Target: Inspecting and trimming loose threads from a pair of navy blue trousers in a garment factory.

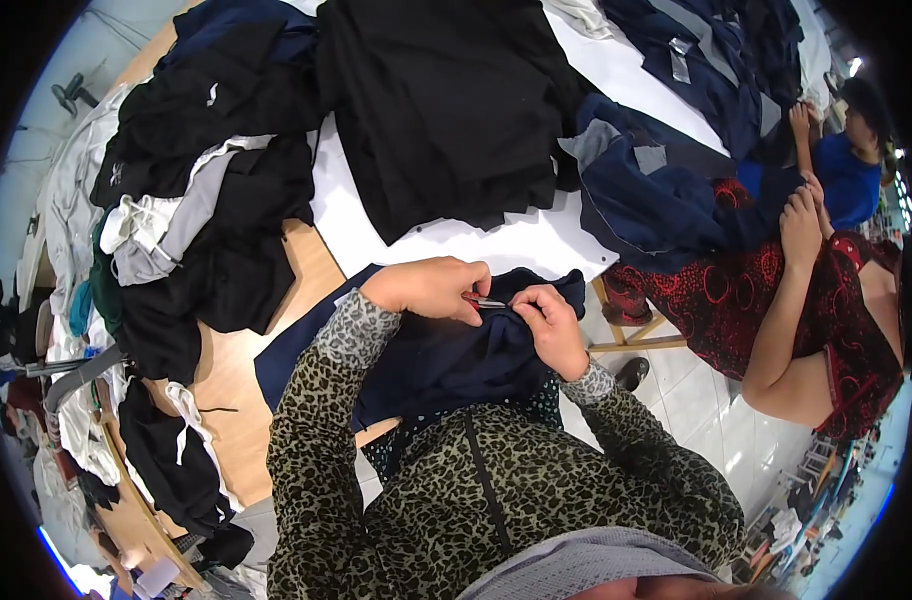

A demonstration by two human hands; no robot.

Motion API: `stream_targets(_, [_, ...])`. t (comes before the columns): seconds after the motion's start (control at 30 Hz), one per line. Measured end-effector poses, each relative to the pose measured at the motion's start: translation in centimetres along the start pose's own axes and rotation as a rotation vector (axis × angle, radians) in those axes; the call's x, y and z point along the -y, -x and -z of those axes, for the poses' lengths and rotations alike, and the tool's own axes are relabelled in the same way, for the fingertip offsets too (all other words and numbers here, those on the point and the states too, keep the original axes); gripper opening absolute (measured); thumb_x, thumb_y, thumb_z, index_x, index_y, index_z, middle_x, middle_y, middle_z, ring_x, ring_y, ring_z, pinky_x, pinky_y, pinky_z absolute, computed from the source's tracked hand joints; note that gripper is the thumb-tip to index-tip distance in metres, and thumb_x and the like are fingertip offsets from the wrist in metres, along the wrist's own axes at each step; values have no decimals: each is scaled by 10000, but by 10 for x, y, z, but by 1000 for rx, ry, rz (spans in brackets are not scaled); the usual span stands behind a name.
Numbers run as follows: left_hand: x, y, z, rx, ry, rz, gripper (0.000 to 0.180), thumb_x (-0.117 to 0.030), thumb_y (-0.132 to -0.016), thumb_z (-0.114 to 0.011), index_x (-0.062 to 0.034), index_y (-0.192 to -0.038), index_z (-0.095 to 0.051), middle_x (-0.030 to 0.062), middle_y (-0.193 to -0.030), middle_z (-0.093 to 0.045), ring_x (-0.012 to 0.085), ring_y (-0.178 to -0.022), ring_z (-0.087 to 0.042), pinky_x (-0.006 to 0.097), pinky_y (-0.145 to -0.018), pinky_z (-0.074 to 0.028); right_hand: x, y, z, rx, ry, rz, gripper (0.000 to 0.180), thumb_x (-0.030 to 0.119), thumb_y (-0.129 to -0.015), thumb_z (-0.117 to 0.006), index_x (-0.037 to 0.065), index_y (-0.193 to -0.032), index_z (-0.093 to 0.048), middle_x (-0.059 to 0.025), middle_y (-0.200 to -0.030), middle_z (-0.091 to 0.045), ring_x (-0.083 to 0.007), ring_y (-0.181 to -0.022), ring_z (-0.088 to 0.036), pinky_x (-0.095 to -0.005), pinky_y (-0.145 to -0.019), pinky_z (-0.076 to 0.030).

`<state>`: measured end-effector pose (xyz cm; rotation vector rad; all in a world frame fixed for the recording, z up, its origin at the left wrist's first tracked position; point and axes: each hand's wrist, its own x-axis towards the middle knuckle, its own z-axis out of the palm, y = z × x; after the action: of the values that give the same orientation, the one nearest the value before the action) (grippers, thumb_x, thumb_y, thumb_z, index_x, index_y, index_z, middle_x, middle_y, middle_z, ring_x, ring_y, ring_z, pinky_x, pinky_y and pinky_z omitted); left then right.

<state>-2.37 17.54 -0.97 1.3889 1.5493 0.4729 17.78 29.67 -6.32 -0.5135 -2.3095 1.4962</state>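
my left hand [426, 288] grips red-handled snips [490, 303] | my right hand [551, 328] pinches navy cloth [426, 360], just beside the left | cloth spreads before my torso, partly over the wooden surface [241, 375] | beyond: black fabric [446, 110]

The cloth [431, 365] is navy, the tool [490, 303] red-and-silver, the jacket [431, 480] leopard-print.
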Motion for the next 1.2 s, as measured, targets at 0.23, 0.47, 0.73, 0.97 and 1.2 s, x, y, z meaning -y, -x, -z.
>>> stream_targets(0.23, [-11, -4, -4, 41, -67, 18, 359, -204, -767, -739, -30, -981, -509, 128, -810, -616, 276, -763, -598, 351, -668, -455, -3, -3, 4, 58, -20, -42, 30, 20, -856, -587, 0, -878, -584, -73, -891, -608, -187, -858, -574, -286, -770, -460])
stream_targets(0.47, [-3, -11, 7, 23, 53, -12, 392, -190, -751, -756, -20, -994, -501, 131, -771, -614, 241, -719, -585, 333, -638, -447, 4, -8, 7, 66, 8, 28, 38, 65, -841, -597, 32, -854, -582, -61, -835, -602, -238, -858, -570, -337, -827, -414])
stream_targets(0.73, [-10, -33, 15, 237, -26, 28, 415, -177, -725, -768, -16, -999, -502, 123, -765, -613, 241, -708, -579, 339, -631, -448, 3, -6, 4, 50, 18, 79, 44, 82, -840, -586, 47, -832, -560, -63, -790, -554, -257, -841, -548, -362, -885, -348])
stream_targets(0.97, [-10, -35, 11, 306, 3, 82, 404, -159, -726, -764, -17, -996, -499, 118, -774, -614, 230, -724, -574, 334, -634, -445, -1, -4, 4, 135, 73, 76, 35, 61, -831, -591, 49, -846, -562, -76, -851, -566, -267, -895, -547, -359, -880, -361])
stream_targets(1.2, [-9, -41, 9, 386, 73, 173, 388, -138, -712, -753, 9, -985, -519, 122, -823, -625, 220, -709, -626, 319, -625, -477, -2, -1, 3, 146, 66, 79, 47, 59, -828, -590, 50, -861, -558, -84, -865, -560, -271, -912, -543, -362, -884, -356])
